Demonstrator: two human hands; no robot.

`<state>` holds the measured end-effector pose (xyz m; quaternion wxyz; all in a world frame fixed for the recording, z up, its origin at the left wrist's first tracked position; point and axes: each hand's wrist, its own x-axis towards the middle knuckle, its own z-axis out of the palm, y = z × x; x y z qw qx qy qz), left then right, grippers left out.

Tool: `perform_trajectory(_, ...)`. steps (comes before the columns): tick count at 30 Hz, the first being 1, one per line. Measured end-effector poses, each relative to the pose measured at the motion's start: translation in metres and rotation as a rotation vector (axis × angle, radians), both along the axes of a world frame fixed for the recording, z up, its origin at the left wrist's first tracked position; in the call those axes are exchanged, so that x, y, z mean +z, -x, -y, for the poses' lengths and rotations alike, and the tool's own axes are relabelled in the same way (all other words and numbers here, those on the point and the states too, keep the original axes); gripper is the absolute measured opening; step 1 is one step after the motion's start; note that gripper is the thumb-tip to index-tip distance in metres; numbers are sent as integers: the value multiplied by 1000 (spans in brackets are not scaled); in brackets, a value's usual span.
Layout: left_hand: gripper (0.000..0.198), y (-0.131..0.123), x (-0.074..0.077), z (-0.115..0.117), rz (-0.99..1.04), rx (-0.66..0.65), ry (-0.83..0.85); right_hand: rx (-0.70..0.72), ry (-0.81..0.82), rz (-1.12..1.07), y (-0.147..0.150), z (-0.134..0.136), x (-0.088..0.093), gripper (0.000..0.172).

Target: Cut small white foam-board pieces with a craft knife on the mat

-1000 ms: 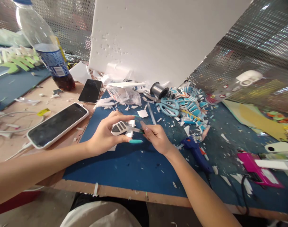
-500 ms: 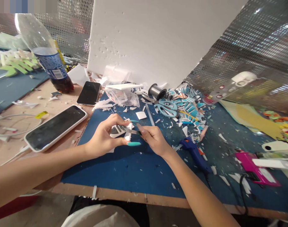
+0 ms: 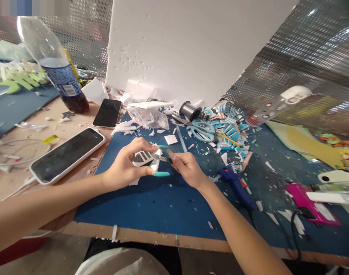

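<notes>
My left hand (image 3: 125, 166) pinches a small white cut-out piece with dark stripes (image 3: 145, 156) above the blue mat (image 3: 151, 202). Its long turquoise nails stick out to the right. My right hand (image 3: 185, 170) is closed on a thin knife (image 3: 161, 158), whose blade tip meets the white piece between the two hands. Both hands hover near the middle of the mat, almost touching each other.
Two phones (image 3: 67, 154) (image 3: 107, 112) and a cola bottle (image 3: 59, 76) lie left. A white foam board (image 3: 191, 49) leans at the back. Light blue scissors (image 3: 203, 130), a wire spool (image 3: 190, 110), foam scraps, a blue glue gun (image 3: 236, 185) and a pink tool (image 3: 309, 200) sit right.
Both hands drifted slightly down and left together, still working blade against white piece. The view shifted a little; otherwise nothing moved.
</notes>
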<state>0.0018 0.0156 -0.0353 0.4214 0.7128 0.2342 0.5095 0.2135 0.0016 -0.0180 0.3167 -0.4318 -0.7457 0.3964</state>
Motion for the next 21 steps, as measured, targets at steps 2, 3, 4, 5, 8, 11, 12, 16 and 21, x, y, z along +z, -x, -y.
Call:
perform_trajectory(2,39,-1,0,-1,-20,-2,-18,3,-7,9,1,0,0,48)
perform_trajectory(3,39,-1,0,-1,-24,1,-26,-1,-17,11,1,1,0,48)
perform_trajectory(4,38,-2,1,-1,-25,6,-32,-7,-27,14,1,1,0,48)
perform_trajectory(5,38,-2,1,-1,-29,10,-34,-15,-39,19,2,1,-1,47)
perform_trajectory(8,38,-2,1,-1,-64,23,-34,-43,-59,34,3,2,-2,46)
perform_trajectory(11,38,-2,0,-1,-90,33,-41,-51,-48,24,5,3,-2,46)
perform_trajectory(12,38,-2,0,-1,-92,34,-42,-51,-44,18,6,3,-2,45)
perform_trajectory(16,42,-1,3,-1,-100,-5,27,-75,-64,6,7,4,-2,46)
perform_trajectory(21,74,-2,12,2,-77,-119,316,-123,-172,85,4,4,-1,45)
